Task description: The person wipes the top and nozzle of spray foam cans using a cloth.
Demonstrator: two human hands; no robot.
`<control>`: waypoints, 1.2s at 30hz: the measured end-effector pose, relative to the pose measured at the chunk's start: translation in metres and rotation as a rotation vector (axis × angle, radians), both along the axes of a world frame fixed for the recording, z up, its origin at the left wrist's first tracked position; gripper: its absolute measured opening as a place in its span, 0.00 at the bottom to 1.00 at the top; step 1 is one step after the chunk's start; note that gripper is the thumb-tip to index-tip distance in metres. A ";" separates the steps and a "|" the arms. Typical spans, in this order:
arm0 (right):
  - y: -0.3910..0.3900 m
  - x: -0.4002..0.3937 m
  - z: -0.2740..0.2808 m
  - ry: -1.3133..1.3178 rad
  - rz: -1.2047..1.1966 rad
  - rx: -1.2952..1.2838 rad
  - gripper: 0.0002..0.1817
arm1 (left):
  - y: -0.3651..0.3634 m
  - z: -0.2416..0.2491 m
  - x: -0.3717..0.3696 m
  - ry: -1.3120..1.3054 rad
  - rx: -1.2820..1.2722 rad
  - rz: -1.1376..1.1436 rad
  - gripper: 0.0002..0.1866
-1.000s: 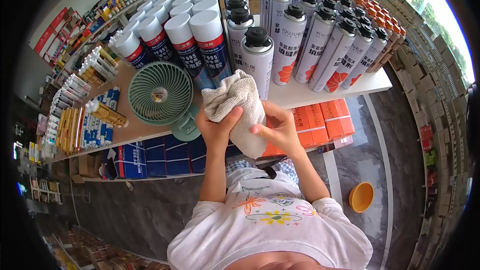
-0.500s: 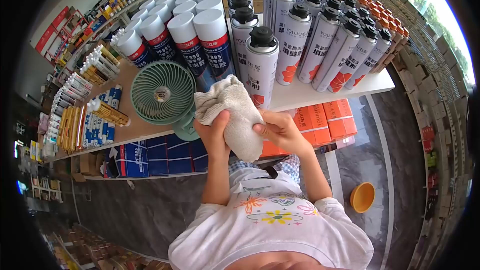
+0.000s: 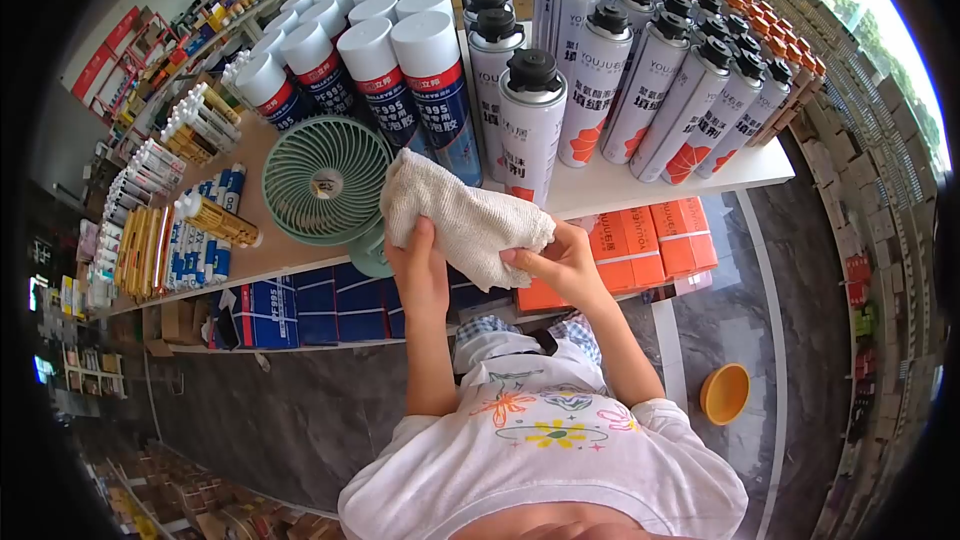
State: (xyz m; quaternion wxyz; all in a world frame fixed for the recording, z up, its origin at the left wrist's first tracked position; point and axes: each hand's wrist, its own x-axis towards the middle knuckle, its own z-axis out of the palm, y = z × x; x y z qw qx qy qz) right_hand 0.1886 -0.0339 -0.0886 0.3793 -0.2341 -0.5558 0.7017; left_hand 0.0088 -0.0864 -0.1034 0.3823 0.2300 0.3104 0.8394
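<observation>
A beige cloth point(image 3: 462, 218) is held up in front of me, folded and spread between both hands. My left hand point(image 3: 418, 258) grips its left side, thumb on the near face and the other fingers hidden behind. At the cloth's right corner, my right hand point(image 3: 565, 262) pinches the edge between thumb and fingers. Just beyond the cloth stands a white foam can with a black cap point(image 3: 531, 130). A green desk fan point(image 3: 327, 180) sits to the left of my left hand.
White-capped blue cans point(image 3: 425, 50) and more black-capped cans point(image 3: 597, 80) stand in rows. Sealant tubes point(image 3: 215, 222) lie at the left. Orange boxes point(image 3: 627, 248) and blue boxes point(image 3: 315, 310) are stacked below the tabletop. A yellow bowl point(image 3: 726, 394) rests on the floor at right.
The cloth has gone from a bunched, upright shape to a wider one stretched sideways. My right hand now holds its right corner, slightly lower and farther from the left hand.
</observation>
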 end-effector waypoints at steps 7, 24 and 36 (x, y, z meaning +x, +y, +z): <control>0.005 0.020 0.021 -0.135 -0.046 0.128 0.23 | -0.024 0.038 -0.015 1.629 0.226 0.513 0.36; 0.020 0.030 0.056 -0.037 0.090 0.147 0.31 | 0.003 0.037 -0.003 1.619 0.291 0.304 0.27; 0.107 -0.007 0.039 -0.366 -0.481 0.737 0.55 | 0.057 0.093 0.000 1.489 0.182 0.539 0.31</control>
